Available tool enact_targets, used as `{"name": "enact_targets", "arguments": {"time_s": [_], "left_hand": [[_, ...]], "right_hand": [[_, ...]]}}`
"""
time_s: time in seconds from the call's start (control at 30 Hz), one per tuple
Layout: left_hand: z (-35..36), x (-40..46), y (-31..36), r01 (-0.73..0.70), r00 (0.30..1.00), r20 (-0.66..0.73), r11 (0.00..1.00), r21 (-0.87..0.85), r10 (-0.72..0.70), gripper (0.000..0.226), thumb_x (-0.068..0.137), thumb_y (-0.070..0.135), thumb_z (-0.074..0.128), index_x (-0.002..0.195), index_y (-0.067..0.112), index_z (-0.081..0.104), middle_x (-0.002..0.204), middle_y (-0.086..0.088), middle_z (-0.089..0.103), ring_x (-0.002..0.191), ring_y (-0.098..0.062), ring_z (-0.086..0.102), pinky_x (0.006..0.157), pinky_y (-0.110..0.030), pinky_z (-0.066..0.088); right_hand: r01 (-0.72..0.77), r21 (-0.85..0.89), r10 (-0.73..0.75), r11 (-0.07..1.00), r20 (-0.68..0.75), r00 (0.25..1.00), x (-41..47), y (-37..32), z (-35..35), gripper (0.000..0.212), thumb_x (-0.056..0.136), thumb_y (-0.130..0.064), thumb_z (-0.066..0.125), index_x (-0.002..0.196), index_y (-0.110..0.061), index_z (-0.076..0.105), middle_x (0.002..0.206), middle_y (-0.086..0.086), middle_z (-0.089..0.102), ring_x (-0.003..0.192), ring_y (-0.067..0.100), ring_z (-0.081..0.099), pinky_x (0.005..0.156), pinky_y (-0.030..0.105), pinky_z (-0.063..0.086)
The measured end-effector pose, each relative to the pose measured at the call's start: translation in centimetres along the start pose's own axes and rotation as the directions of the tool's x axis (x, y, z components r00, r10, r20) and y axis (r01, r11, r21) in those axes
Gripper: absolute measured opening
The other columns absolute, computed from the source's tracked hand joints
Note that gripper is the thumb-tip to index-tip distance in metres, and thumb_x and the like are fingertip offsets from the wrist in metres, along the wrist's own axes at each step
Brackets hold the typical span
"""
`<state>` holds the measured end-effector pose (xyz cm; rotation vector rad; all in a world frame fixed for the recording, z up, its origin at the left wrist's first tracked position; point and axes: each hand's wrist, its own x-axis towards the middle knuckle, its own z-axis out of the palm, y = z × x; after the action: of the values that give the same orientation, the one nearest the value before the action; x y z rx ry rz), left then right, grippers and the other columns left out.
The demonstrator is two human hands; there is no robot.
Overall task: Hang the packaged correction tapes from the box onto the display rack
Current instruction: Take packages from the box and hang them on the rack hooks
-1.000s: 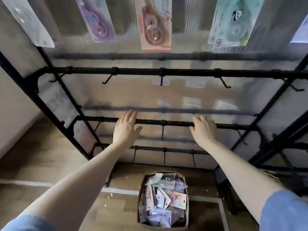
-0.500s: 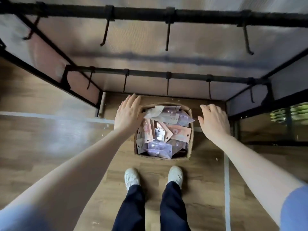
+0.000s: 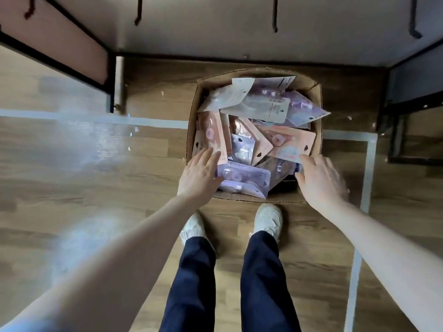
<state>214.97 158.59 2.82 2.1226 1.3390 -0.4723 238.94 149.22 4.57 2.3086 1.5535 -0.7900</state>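
Evidently little was done: the box [image 3: 316, 140] stood full of packaged correction tapes [image 3: 263, 130], rack hooks [image 3: 275, 17] beyond it bare, while the left hand [image 3: 199, 176] and right hand [image 3: 320, 178] reached in with straight fingers, gripping nothing.

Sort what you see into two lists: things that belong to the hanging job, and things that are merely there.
Belong to the job:
brown cardboard box
pink and purple packaged correction tapes
black metal rack hooks
left hand
right hand

Merely there:
pale floor tape line
white shoes

Single head-worn view, steeply downward, close over box [image 3: 316, 140]
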Motion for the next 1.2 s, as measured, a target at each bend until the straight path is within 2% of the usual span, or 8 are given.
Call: {"name": "enact_targets", "arguments": {"time_s": [0.2,0.3,0.5,0.67,0.77,0.87,1.03,1.2], "left_hand": [[3.4,1.0,-0.4,-0.005,0.998,0.064,1.000,-0.019,0.006,0.050,0.088,0.028,0.056,0.135,0.018,0.042,0.137,-0.003,0.042,0.123,-0.024,0.039,0.098,-0.033,0.035],[4.2,1.2,-0.3,-0.095,0.988,0.119,0.995,-0.021,0.097,0.044,0.087,0.025,0.054,0.130,0.018,0.048,0.132,-0.002,0.047,0.122,-0.022,0.041,0.098,-0.033,0.037],[5.5,2.1,1.1,-0.277,0.941,0.184,0.959,-0.063,0.284,0.043,0.090,0.033,0.054,0.131,0.021,0.051,0.133,0.000,0.051,0.123,-0.020,0.042,0.101,-0.034,0.035],[7.3,2.0,2.4,-0.323,0.939,0.066,0.929,-0.179,0.338,0.031,0.083,0.022,0.061,0.114,0.017,0.065,0.102,-0.009,0.066,0.100,-0.030,0.057,0.086,-0.037,0.040],[7.5,1.9,1.9,-0.310,0.945,0.029,0.922,-0.231,0.325,0.020,0.082,0.026,0.067,0.099,0.016,0.069,0.092,-0.007,0.067,0.091,-0.028,0.058,0.077,-0.033,0.041],[7.1,1.7,1.0,-0.339,0.936,0.012,0.908,-0.247,0.353,0.009,0.079,0.019,0.069,0.082,0.011,0.069,0.080,-0.004,0.068,0.079,-0.028,0.060,0.066,-0.028,0.042],[6.1,1.9,-0.3,-0.411,0.912,-0.078,0.890,-0.195,0.404,0.030,0.082,0.039,0.051,0.075,0.014,0.063,0.070,0.000,0.063,0.066,-0.023,0.060,0.053,-0.029,0.048],[4.4,2.5,-1.2,-0.411,0.906,-0.187,0.897,-0.166,0.380,0.031,0.083,0.039,0.045,0.077,0.015,0.064,0.066,0.001,0.063,0.057,-0.023,0.061,0.047,-0.024,0.043]], "right_hand": [[-0.018,0.012,0.018,1.000,0.051,0.999,1.5,0.2,2.1,0.042,0.091,-0.023,0.054,0.131,-0.011,0.045,0.122,0.014,0.052,0.112,0.033,0.047,0.091,0.040,0.041],[-0.041,0.015,0.040,0.999,0.062,0.997,2.3,0.4,2.3,0.040,0.092,-0.023,0.053,0.129,-0.011,0.046,0.121,0.014,0.054,0.111,0.032,0.050,0.090,0.039,0.043],[-0.060,0.101,0.033,0.993,0.252,0.967,3.9,-0.5,4.4,0.026,0.093,-0.028,0.047,0.116,-0.019,0.056,0.116,0.005,0.059,0.106,0.027,0.053,0.075,0.035,0.049],[-0.067,0.205,-0.010,0.976,0.356,0.934,3.8,-1.7,6.8,0.024,0.091,-0.029,0.052,0.113,-0.023,0.059,0.112,-0.002,0.062,0.095,0.018,0.058,0.070,0.027,0.046],[-0.110,0.252,0.017,0.962,0.344,0.939,3.6,-2.0,7.3,0.017,0.090,-0.033,0.055,0.101,-0.022,0.061,0.098,-0.006,0.065,0.079,0.013,0.055,0.056,0.020,0.038],[-0.156,0.339,0.045,0.928,0.314,0.948,3.4,-2.0,7.3,0.014,0.088,-0.032,0.060,0.097,-0.022,0.063,0.090,-0.007,0.064,0.080,0.014,0.057,0.058,0.020,0.040],[-0.181,0.447,0.041,0.876,0.304,0.952,3.4,-2.5,7.6,0.004,0.085,-0.025,0.065,0.086,-0.021,0.067,0.080,-0.007,0.063,0.078,0.016,0.059,0.064,0.027,0.047],[-0.201,0.472,0.067,0.858,0.285,0.956,3.4,-3.0,7.5,0.014,0.085,-0.022,0.064,0.082,-0.009,0.066,0.080,0.005,0.066,0.077,0.024,0.059,0.067,0.034,0.047]]}}
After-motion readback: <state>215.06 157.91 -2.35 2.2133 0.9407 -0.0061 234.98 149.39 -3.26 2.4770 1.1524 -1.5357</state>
